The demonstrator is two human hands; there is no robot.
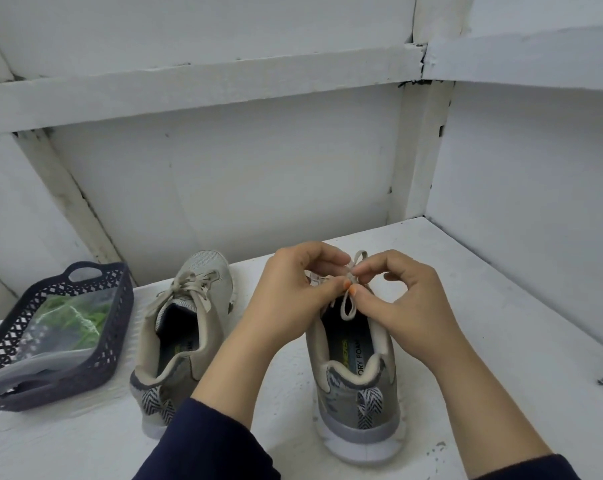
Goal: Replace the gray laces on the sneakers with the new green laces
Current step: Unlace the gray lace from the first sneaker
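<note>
Two grey sneakers stand on the white table, heels toward me. The left sneaker (pixel 186 327) has its gray lace tied in a bow. Over the right sneaker (pixel 355 386) my left hand (pixel 289 292) and my right hand (pixel 400 296) both pinch the knot of its gray lace (pixel 348 306); one loop hangs down over the shoe opening and another sticks up behind my fingers. The green laces (pixel 82 318) lie in a clear bag inside the dark basket at the left.
The dark blue perforated basket (pixel 120 306) sits at the table's left edge, next to the left sneaker. White walls with beams close in behind and on the right. The table (pixel 483 323) stretches bare to the right of the shoes.
</note>
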